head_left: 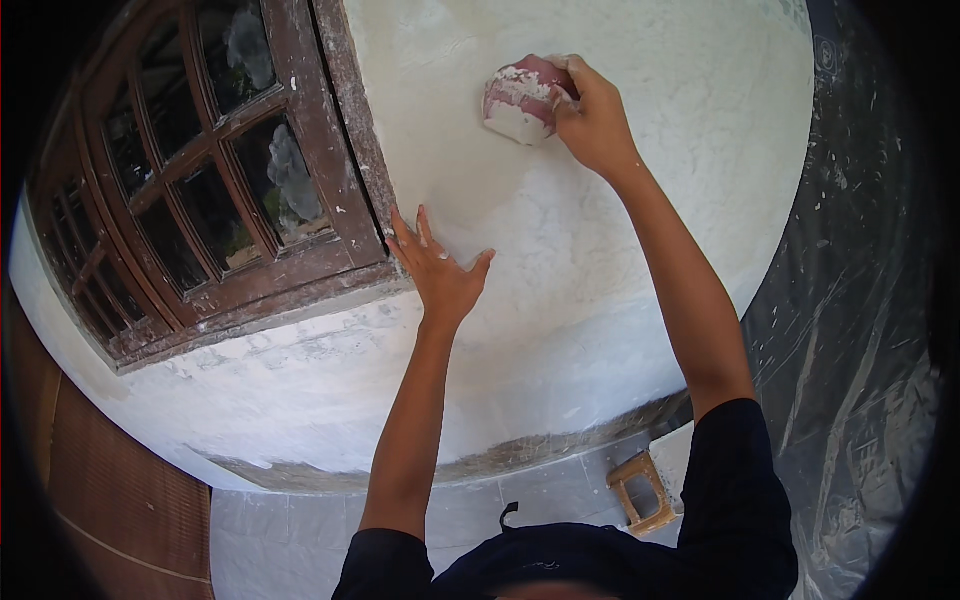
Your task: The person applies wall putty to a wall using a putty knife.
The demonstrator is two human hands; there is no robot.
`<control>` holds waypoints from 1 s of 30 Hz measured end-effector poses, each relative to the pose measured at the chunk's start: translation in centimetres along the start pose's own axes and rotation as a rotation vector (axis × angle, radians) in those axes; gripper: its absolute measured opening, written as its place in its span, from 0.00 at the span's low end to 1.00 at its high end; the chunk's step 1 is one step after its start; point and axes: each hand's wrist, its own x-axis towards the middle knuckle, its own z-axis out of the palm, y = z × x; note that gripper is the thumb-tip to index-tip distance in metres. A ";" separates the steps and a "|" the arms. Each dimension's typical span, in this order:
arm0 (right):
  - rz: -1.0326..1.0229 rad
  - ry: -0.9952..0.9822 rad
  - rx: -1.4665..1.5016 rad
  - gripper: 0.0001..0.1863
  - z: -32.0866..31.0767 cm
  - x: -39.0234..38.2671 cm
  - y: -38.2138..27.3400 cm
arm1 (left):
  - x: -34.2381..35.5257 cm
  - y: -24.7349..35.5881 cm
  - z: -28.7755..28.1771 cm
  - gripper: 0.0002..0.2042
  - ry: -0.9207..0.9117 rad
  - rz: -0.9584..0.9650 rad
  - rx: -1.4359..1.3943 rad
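Observation:
High on the pale, patchy wall (560, 260), my right hand (600, 115) grips a rounded reddish-pink piece (527, 88) by its right edge. White putty-like smears cover much of that piece, which lies against or very close to the wall; its exact kind I cannot tell. Lower and to the left, my left hand (443, 275) is open, fingers spread, at the wall beside the corner of a brown wooden window frame (350, 200). It holds nothing, and white marks show on its fingers.
Paned window shutters (205, 160) fill the upper left. Dark plastic sheeting (850, 300) hangs along the right. Below, a small wooden stool-like thing (642, 492) stands on the grey tiled or covered floor (290, 530). A brown ribbed panel (120, 470) is at the lower left.

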 end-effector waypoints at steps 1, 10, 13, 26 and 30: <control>-0.056 -0.088 -0.019 0.16 0.6 -0.4 0.9 | 0.0 0.1 0.1 0.58 -0.003 -0.001 -0.009; -0.121 -0.082 -0.102 0.19 0.9 -0.4 0.6 | 0.1 0.0 -0.2 0.56 0.003 0.013 0.016; 0.157 0.260 -0.107 0.18 -1.1 0.9 1.2 | 0.2 0.6 0.0 0.56 -0.011 -0.006 -0.006; 0.185 0.211 0.032 0.15 0.4 -3.9 0.7 | 0.2 -0.1 0.1 0.58 0.021 0.025 -0.002; 0.145 0.089 -0.057 0.16 0.3 -4.5 1.3 | 0.2 0.3 0.2 0.58 0.008 0.007 -0.009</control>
